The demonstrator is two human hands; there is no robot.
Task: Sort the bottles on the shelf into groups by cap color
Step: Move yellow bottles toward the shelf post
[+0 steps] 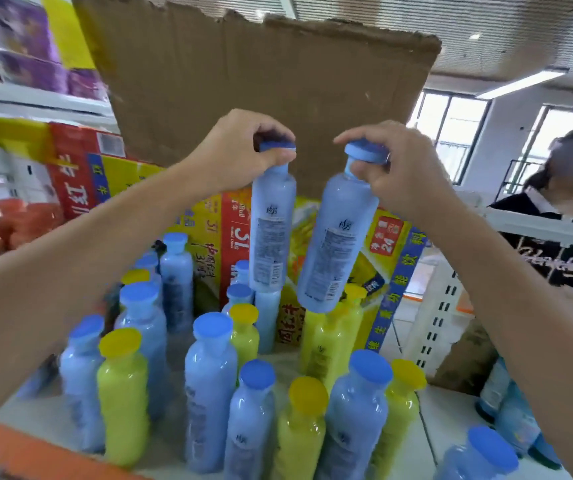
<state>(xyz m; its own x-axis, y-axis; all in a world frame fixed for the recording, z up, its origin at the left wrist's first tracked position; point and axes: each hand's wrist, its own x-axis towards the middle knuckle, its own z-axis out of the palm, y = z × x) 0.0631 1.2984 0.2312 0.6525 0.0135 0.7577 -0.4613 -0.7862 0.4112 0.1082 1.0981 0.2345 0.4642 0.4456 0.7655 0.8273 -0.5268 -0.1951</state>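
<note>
My left hand [240,150] grips the blue cap of a pale blue bottle [271,230] and holds it upright in the air. My right hand [399,168] grips the neck and blue cap of a second blue bottle [330,247], which tilts with its base to the left. Both hang above a crowd of standing bottles on the shelf [444,417]. Several there are blue with blue caps, such as one [210,386] at centre, and several are yellow with yellow caps, such as one [122,393] at front left and one [304,427] at front centre.
A torn cardboard sheet [261,74] stands behind the hands. Red and yellow drink cartons [216,233] fill the back of the shelf. A person [562,209] stands at the right behind a white rail. More blue bottles [482,455] stand at the lower right.
</note>
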